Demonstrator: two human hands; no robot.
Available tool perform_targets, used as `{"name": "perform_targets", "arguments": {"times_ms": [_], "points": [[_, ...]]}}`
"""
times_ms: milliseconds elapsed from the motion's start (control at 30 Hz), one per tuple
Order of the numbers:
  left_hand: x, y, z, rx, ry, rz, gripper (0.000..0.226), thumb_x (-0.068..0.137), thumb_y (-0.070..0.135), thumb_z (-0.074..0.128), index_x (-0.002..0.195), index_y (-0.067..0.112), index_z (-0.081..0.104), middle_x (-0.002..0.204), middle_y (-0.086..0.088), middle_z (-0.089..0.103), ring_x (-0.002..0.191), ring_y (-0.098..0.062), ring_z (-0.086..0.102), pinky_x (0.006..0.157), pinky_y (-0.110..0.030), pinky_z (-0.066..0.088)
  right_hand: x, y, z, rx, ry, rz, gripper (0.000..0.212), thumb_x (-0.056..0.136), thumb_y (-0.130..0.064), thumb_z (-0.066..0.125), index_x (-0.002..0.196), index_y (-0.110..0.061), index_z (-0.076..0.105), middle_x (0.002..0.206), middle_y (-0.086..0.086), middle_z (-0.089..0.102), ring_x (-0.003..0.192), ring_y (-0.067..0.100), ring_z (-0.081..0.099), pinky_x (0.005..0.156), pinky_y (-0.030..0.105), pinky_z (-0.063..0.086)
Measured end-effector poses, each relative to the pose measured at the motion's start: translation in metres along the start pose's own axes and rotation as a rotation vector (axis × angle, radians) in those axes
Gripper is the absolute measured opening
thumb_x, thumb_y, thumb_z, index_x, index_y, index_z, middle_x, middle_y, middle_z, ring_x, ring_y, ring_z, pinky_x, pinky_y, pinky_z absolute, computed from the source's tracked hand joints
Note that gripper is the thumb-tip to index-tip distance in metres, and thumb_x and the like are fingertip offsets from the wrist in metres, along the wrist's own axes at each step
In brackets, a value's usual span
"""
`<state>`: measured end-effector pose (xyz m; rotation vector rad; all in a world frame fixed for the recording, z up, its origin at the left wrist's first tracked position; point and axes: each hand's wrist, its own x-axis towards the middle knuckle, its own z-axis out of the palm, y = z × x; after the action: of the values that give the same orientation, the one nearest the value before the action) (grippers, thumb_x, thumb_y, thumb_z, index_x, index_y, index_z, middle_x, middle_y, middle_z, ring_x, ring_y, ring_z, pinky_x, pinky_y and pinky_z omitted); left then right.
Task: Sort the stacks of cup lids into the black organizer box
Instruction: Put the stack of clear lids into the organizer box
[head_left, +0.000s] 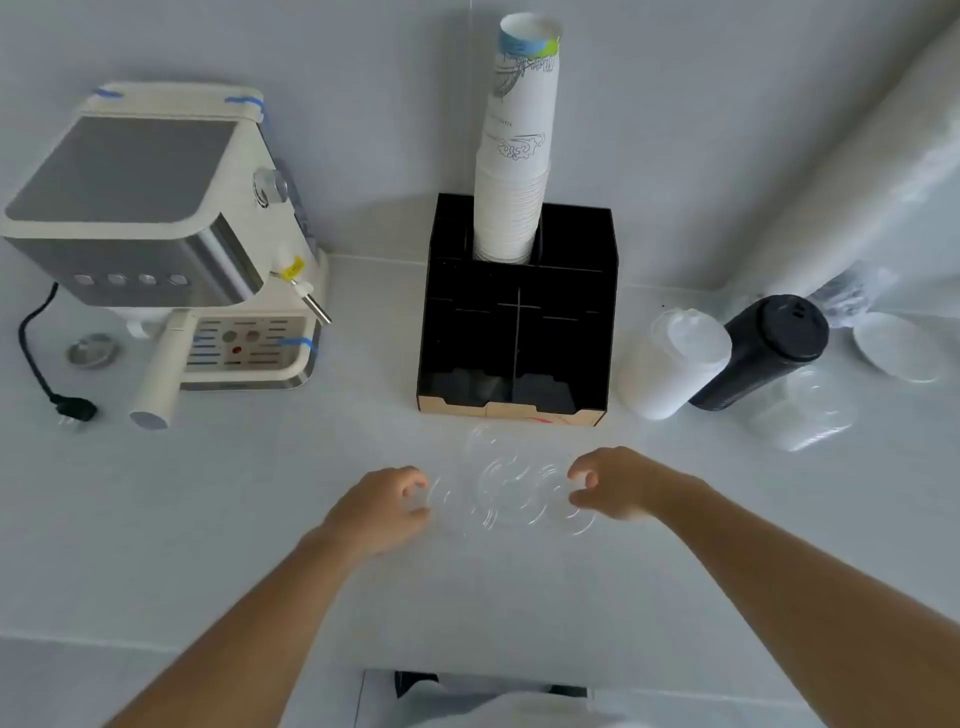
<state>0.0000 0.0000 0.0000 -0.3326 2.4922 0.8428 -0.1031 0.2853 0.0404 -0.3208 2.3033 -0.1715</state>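
Clear plastic cup lids (511, 491) lie spread flat on the white counter (260, 493) at lower centre, just below the black organizer box (519, 332). Left hand (376, 506) and right hand (621, 483) flank them, fingers curled narrow at the outer rims, likely to gather them into one stack.

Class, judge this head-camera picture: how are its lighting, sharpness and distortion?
Head view: soft, even light, faint shadows; wide-angle bends the cup stack; clear lids between left hand and right hand nearly vanish against the white counter; overall slightly soft.
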Motion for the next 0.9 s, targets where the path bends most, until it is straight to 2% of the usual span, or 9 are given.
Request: {"name": "perform_targets", "arguments": {"times_ms": [67,200,300,400,533,667,767,900], "points": [[0.002,0.001,0.009,0.025,0.071,0.013,0.049,0.084,0.037,0.064,0.131,0.027,0.054,0.128,0.002,0.055,0.115,-0.018,0.056,0.093,-0.031,0.047,0.002,0.003,0.005,0.003,0.024,0.033,0.052,0.092,-0.046,0.057,0.141,-0.031,0.051,0.142,-0.002,0.054,0.127,0.021,0.052,0.103,0.033,0.044],[-0.001,0.009,0.03,-0.022,0.155,0.07,0.072,0.076,0.045,0.07,0.14,0.025,0.044,0.139,0.003,0.044,0.128,-0.018,0.046,0.101,-0.032,0.042,0.004,0.008,0.02,-0.002,0.101,0.031,0.069,0.087,-0.048,0.062,0.149,-0.031,0.037,0.144,-0.001,0.052,0.131,0.021,0.049,0.104,0.036,0.045],[0.001,0.016,0.041,0.061,0.152,0.086,0.092,0.073,0.053,0.07,0.15,0.026,0.027,0.157,0.0,0.027,0.144,-0.018,0.026,0.113,-0.033,0.027,0.005,0.008,0.029,0.012,0.144,-0.003,0.084,0.083,-0.048,0.068,0.154,-0.031,0.026,0.149,-0.002,0.043,0.134,0.023,0.045,0.103,0.038,0.046],[0.006,0.021,0.047,0.104,0.158,0.092,0.1,0.073,0.055,0.071,0.153,0.026,0.018,0.162,0.001,0.018,0.149,-0.017,0.015,0.116,-0.032,0.02,0.005,0.005,0.039,-0.011,0.127,-0.034,0.097,0.078,-0.049,0.072,0.156,-0.032,0.016,0.156,-0.004,0.033,0.136,0.024,0.041,0.103,0.04,0.047],[0.013,0.023,0.054,0.102,0.171,0.108,0.103,0.069,0.05,0.075,0.153,0.022,0.021,0.159,0.001,0.027,0.145,-0.017,0.025,0.114,-0.033,0.025,0.008,0.006,0.045,-0.031,0.171,-0.043,0.094,0.079,-0.044,0.073,0.155,-0.029,0.019,0.156,-0.003,0.034,0.135,0.025,0.04,0.102,0.04,0.047],[0.013,0.025,0.055,0.059,0.189,0.105,0.099,0.067,0.044,0.077,0.15,0.024,0.027,0.145,0.001,0.042,0.129,-0.02,0.043,0.105,-0.033,0.038,0.012,0.007,0.045,-0.025,0.196,-0.037,0.094,0.077,-0.042,0.076,0.153,-0.03,0.022,0.151,-0.001,0.038,0.131,0.026,0.043,0.099,0.041,0.049],[0.013,0.025,0.053,0.029,0.184,0.097,0.093,0.069,0.039,0.076,0.149,0.026,0.029,0.137,0.001,0.045,0.122,-0.019,0.046,0.1,-0.031,0.041,0.015,0.005,0.043,-0.006,0.2,-0.037,0.096,0.075,-0.042,0.078,0.153,-0.029,0.023,0.149,0.0,0.04,0.13,0.026,0.044,0.099,0.041,0.05],[0.012,0.025,0.05,-0.063,0.147,0.054,0.089,0.068,0.032,0.076,0.146,0.029,0.033,0.115,0.004,0.048,0.104,-0.015,0.051,0.087,-0.03,0.048,0.018,0.005,0.044,0.04,0.213,-0.029,0.095,0.07,-0.041,0.082,0.149,-0.028,0.031,0.141,0.002,0.044,0.127,0.026,0.046,0.097,0.04,0.051]]}}
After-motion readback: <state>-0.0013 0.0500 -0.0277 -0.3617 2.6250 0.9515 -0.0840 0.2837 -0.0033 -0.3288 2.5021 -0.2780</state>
